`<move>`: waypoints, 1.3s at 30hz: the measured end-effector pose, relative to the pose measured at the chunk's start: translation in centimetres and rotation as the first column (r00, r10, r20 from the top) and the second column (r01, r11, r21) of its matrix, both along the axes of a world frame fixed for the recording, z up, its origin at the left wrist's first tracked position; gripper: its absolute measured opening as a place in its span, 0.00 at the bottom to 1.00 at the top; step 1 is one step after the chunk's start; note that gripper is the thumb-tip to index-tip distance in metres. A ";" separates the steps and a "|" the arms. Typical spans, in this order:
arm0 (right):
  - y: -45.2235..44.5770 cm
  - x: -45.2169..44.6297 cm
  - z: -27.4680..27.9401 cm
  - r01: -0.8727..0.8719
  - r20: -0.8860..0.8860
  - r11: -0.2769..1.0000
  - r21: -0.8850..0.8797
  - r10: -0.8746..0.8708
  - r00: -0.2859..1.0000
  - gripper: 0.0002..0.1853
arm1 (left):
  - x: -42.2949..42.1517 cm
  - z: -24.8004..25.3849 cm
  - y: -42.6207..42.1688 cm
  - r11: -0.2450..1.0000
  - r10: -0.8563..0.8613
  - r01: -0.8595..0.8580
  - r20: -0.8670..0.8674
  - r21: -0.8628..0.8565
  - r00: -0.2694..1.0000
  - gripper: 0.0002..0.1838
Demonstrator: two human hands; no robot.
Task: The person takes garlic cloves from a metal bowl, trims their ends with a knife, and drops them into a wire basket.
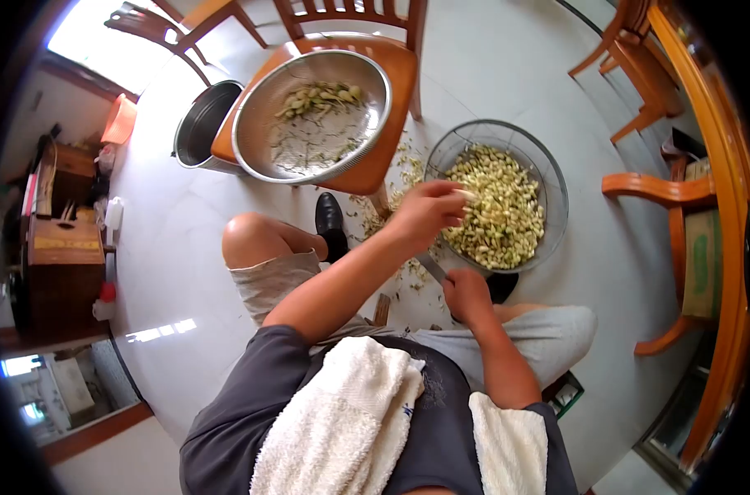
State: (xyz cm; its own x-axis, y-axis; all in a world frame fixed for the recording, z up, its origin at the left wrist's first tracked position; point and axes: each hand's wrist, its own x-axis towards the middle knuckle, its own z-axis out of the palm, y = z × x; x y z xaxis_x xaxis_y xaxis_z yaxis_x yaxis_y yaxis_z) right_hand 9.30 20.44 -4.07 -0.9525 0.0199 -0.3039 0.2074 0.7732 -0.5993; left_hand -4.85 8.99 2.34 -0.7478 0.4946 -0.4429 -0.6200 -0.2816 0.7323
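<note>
My left hand (431, 211) is over the left edge of a round wire basket (559, 165), with fingers pinched together. A small pale piece (468, 195) shows at the fingertips, seemingly a bulb-like vegetable. My right hand (467, 295) is closed around the handle of a knife (431, 266). The knife's blade points up and left, below my left hand. Many pale green and cream bulb-like vegetables (500, 206) are heaped in the basket. A metal colander (264, 165) on a wooden chair (375, 161) holds a smaller pile of green, stemmed vegetables (319, 99).
Trimmings (404, 276) litter the floor between my feet and around the basket. A dark bucket (206, 124) stands left of the chair. Wooden chairs (647, 74) and a table edge (726, 363) line the right. White towels (342, 412) hang over my chest.
</note>
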 end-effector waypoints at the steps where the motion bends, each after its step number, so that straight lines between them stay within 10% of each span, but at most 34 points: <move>1: 0.1 -0.1 -0.1 -0.003 -0.003 1.000 -0.012 0.003 1.000 0.09 | -0.7 0.2 1.3 0.995 -0.096 0.095 -0.025 -0.043 0.995 0.25; 6: 0.8 0.1 -0.2 0.060 -0.007 0.992 -0.107 -0.061 0.998 0.09 | -5.7 7.9 -0.5 0.811 -0.472 0.173 -0.450 -0.559 0.758 0.14; 10: 0.5 0.1 0.5 0.029 -0.007 0.992 -0.120 -0.030 1.000 0.09 | -13.9 9.4 -8.9 0.491 -0.558 -0.372 -0.612 -0.788 0.560 0.12; 13: -0.1 -0.2 1.2 -0.016 0.012 0.992 -0.124 0.018 1.000 0.09 | -20.1 8.0 -15.0 0.054 -0.647 -0.418 -0.350 -0.907 0.678 0.09; 24: -0.4 -0.3 0.3 -0.076 0.005 0.991 -0.108 0.077 0.997 0.08 | -22.1 3.1 -17.5 -0.204 -0.777 -0.488 -0.163 -0.849 0.608 0.12; 33: -0.1 0.2 0.8 -0.042 -0.008 0.995 -0.087 0.042 0.999 0.09 | -20.8 5.1 -19.3 -0.031 -0.627 -0.423 -0.312 -0.905 0.714 0.12; 39: 0.5 -0.3 2.9 0.084 -0.085 0.973 -0.213 -0.104 0.991 0.09 | -14.9 10.5 -18.9 0.755 -0.199 -0.198 -0.507 -0.625 0.839 0.12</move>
